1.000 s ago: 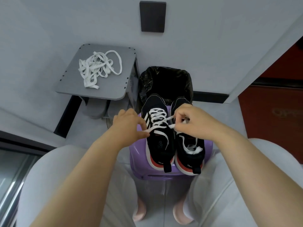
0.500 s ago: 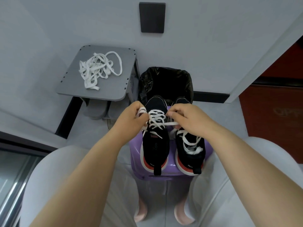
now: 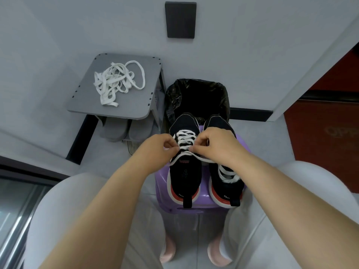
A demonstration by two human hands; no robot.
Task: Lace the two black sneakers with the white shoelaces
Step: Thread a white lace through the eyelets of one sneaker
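While both hands work over the pair, I note the two black sneakers standing side by side, toes away from me, on a purple stool point(image 3: 202, 209) between the person's knees. The left sneaker point(image 3: 184, 179) carries a white shoelace point(image 3: 185, 135) crossed through its eyelets up to the tongue. The left hand point(image 3: 155, 150) has its fingers point(image 3: 171, 151) curled and pinching one end of that lace at the top of the lacing; the right hand point(image 3: 219, 146) has its fingers point(image 3: 196, 148) curled and pinching the other end just beside it. The two hands nearly meet over the shoe's throat. Loose lace tails run outward beneath each hand. The right sneaker point(image 3: 226, 191) is partly covered by the right hand; a second white lace point(image 3: 227, 176) lies slack and bunched at its opening, and I cannot tell how far it is threaded. A tangle of spare laces point(image 3: 116, 84) lies on a small grey desk point(image 3: 136, 109) well apart, at far left. A bin lined with a black bag point(image 3: 196, 96) stands just behind the stool.
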